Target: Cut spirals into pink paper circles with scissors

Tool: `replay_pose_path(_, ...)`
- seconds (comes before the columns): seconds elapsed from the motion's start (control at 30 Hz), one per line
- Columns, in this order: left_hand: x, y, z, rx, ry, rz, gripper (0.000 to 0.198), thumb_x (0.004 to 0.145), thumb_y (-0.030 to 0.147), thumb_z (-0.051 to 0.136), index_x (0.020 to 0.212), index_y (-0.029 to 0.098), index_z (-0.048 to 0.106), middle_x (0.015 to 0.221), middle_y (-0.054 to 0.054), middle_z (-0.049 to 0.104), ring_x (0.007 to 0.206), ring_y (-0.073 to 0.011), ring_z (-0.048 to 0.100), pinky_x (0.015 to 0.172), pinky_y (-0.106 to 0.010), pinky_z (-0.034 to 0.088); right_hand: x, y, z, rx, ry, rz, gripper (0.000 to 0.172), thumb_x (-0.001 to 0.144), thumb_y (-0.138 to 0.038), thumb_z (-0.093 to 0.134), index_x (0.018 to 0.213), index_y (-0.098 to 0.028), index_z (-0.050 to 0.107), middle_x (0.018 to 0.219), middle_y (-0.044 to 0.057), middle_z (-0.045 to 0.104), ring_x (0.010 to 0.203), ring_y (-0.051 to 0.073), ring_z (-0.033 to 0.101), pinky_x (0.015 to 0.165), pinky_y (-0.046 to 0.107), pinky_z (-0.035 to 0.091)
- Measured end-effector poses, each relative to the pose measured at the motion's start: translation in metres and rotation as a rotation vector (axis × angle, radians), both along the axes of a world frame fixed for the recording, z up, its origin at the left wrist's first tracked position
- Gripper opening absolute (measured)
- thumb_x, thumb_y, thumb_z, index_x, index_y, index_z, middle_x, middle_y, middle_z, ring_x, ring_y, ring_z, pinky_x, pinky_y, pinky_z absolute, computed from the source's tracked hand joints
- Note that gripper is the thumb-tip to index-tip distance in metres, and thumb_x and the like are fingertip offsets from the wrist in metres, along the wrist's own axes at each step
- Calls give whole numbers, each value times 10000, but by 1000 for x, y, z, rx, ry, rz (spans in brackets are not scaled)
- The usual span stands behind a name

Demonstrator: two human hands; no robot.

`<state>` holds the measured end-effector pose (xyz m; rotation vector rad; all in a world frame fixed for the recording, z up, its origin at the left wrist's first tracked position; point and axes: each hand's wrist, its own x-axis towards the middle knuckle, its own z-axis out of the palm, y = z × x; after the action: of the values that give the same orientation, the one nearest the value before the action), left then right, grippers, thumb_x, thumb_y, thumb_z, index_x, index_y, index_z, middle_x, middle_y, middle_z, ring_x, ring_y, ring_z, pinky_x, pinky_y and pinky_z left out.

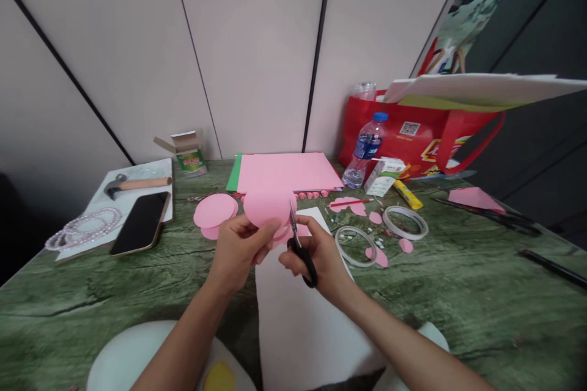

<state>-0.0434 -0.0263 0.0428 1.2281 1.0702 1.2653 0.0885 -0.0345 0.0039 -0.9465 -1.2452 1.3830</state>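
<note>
My left hand [241, 248] pinches a piece of pink paper [266, 204] by its lower edge and holds it up over the table. In my right hand [323, 253] are black-handled scissors [301, 258], with fingers through the loops. The scissor blades point upward at the right edge of the pink paper; whether they are cutting into it I cannot tell. Below both hands lies a long white sheet of paper [302, 317]. Left of my left hand rest round pink paper discs [215, 210], stacked and overlapping.
Pink sheets [284, 171] lie at the back. Tape rolls [406, 222], a red pencil [351, 202], a glue tube [407, 194], a water bottle [365, 149] and a red bag [413, 134] stand or lie right. A phone [141, 223], hammer [137, 184] and small box [190, 156] are left.
</note>
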Motion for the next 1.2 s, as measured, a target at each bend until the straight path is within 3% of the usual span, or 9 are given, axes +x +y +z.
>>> replay_pose_path(0.23,1,0,0,-34,18,5,268,685,281,619,493,131,507,392,46,474,267,-20,328,274,-159,204,-3,-4,4,-33,-15,27,538,562,-268,705,994,-211,389,454,-110,471,393,67,394,396,186,327)
replay_pose_path(0.57,2,0,-2,-52,147,-13,258,649,279,644,486,129,510,374,59,417,294,-14,289,291,-158,166,3,3,2,102,41,47,559,553,-253,732,989,-222,382,633,-57,508,576,100,470,543,233,366)
replay_pose_path(1.2,1,1,-2,-4,85,-10,233,658,253,639,504,136,508,398,66,416,318,-10,286,307,-151,192,4,0,5,53,28,32,526,574,-289,713,973,-219,376,539,-102,463,453,59,392,463,196,307)
